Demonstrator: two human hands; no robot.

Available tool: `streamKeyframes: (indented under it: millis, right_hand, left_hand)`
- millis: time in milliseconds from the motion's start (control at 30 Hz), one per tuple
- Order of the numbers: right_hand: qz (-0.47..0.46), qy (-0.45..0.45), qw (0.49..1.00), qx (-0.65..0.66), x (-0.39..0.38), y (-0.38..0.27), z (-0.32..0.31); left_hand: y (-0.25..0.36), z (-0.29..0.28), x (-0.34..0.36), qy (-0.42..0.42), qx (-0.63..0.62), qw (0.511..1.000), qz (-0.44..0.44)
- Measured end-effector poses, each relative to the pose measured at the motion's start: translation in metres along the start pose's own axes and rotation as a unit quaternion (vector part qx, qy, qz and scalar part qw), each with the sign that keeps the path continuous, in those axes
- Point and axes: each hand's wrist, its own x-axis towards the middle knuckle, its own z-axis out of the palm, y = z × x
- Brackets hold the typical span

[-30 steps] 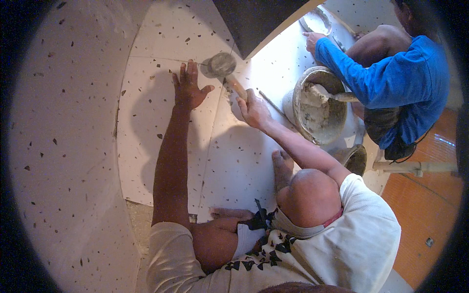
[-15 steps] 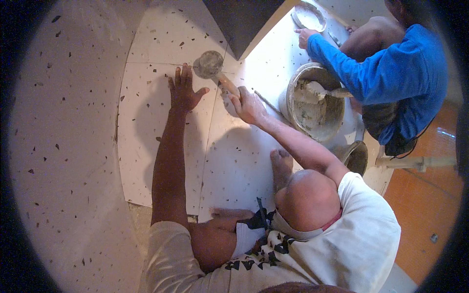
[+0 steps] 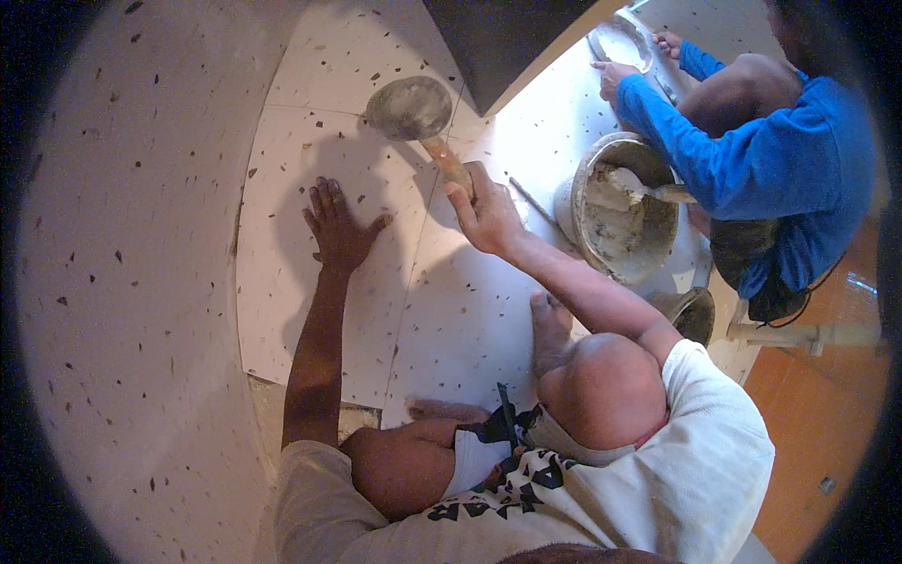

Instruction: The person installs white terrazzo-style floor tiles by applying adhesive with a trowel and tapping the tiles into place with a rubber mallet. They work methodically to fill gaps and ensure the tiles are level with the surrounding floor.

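My left hand (image 3: 340,231) lies with fingers spread on a speckled white tile (image 3: 310,348). My right hand (image 3: 489,218) is wrapped round the wooden handle of a mallet (image 3: 411,108). The mallet's round, grey, dusty head is lifted above the tiles near a joint, ahead of my left hand. Its shadow falls on the tiles below.
On the right stands a bucket (image 3: 570,193) of grey mortar with a tool in it, and a smaller container (image 3: 693,318) nearby. A person in a blue sleeve (image 3: 648,117) crouches there, hands by a round bowl (image 3: 648,58). A dark corner (image 3: 498,47) juts in ahead. A speckled wall (image 3: 141,282) rises left.
The mallet has risen off the tile, along with my right hand. My left hand has slid back toward me. The other person's second hand has come into view by the bowl.
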Motion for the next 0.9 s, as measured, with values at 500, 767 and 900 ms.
streamKeyframes:
  millis: [500, 767, 900]
  right_hand:
    - [-0.015, -0.109, 0.985, -0.134, 0.037, 0.015, 0.055]
    - [-0.044, -0.069, 0.986, -0.144, 0.025, 0.021, 0.057]
    - [-0.047, -0.109, 0.985, -0.123, 0.035, -0.01, 0.046]
  left_hand:
    - [-0.002, 0.004, 0.003, 0.038, -0.028, 0.999, 0.006]
    - [0.002, 0.003, 0.003, 0.013, -0.005, 1.0, 0.002]
    - [-0.004, 0.004, 0.002, 0.034, -0.012, 0.999, -0.006]
